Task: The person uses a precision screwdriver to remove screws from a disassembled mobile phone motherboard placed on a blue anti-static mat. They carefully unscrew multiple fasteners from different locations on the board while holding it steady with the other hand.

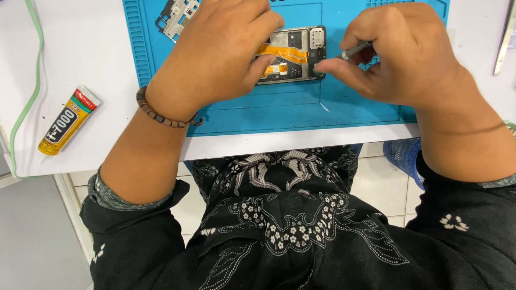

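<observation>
An opened phone body (301, 40) with orange flex cables lies on a blue work mat (279, 110). My left hand (215, 53) rests over its left part and pins it down, fingers curled on the frame. My right hand (398, 51) grips a thin grey metal tool (355, 51), its tip at the phone's right edge. A brown bead bracelet (161, 115) circles my left wrist.
A yellow glue tube (67, 121) with a red cap lies on the white table at the left. A metal shield plate (177, 16) sits at the mat's top left. A green cable (32, 80) curves along the left. A blue basket (403, 153) stands below the table edge.
</observation>
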